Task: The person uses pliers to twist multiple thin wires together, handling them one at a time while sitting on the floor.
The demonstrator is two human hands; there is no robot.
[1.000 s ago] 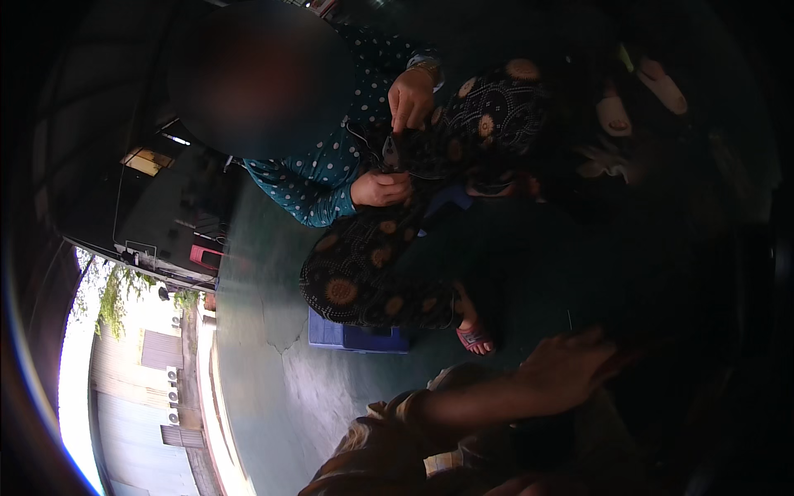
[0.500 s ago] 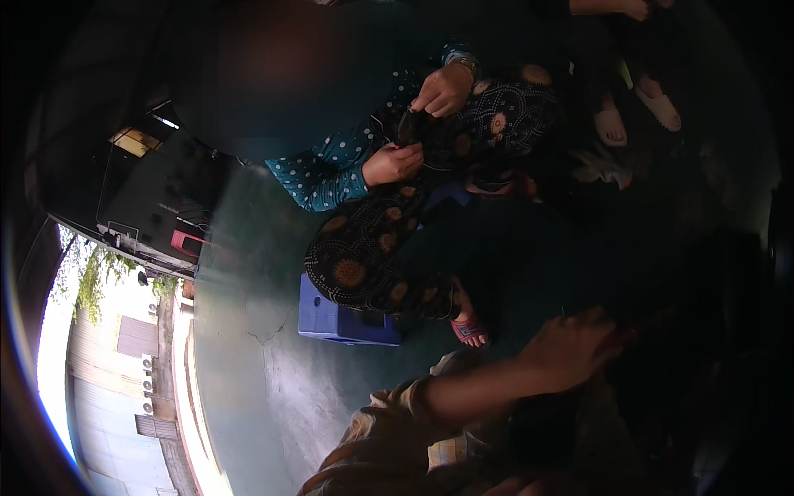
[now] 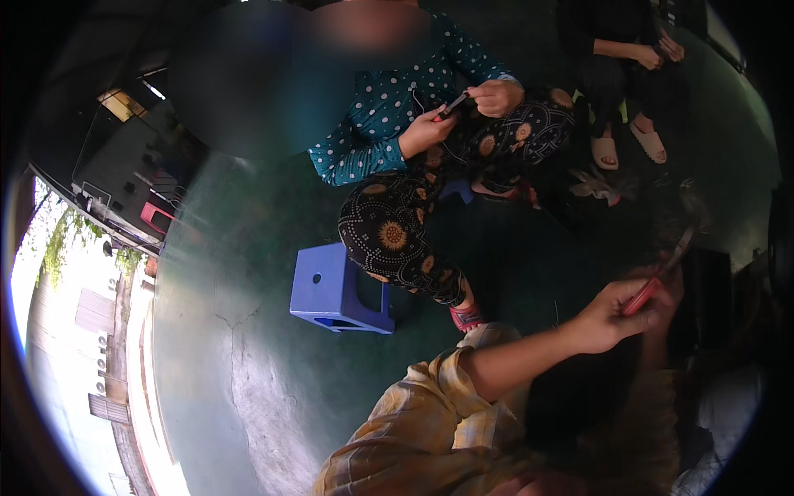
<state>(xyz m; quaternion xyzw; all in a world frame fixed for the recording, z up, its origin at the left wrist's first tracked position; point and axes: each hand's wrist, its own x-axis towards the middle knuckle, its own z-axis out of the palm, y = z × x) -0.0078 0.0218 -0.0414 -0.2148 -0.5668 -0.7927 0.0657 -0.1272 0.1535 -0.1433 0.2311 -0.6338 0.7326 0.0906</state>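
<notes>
My left hand (image 3: 610, 317), at the end of a bare forearm with a rolled yellow plaid sleeve, is closed round a red-handled tool (image 3: 643, 296). A narrow, metal-looking piece (image 3: 679, 250) points up and away beyond the handle; whether it belongs to the same tool I cannot tell. My right hand (image 3: 670, 285) is close behind the left, dim and blurred, its fingers mostly hidden. Just past the hands is a wispy dark bundle (image 3: 688, 211), too unclear to name.
Opposite me a person in a dotted teal top holds a small red-and-dark tool (image 3: 452, 107) in both hands. A blue plastic stool (image 3: 318, 281) stands left of that person's leg. Another person's sandals (image 3: 605, 154) and a crumpled pale bag (image 3: 591, 185) are at the far right.
The picture has brightened and the view has shifted. My left hand now appears farther right and higher, with the red handle showing clearly. The person opposite appears slightly farther right.
</notes>
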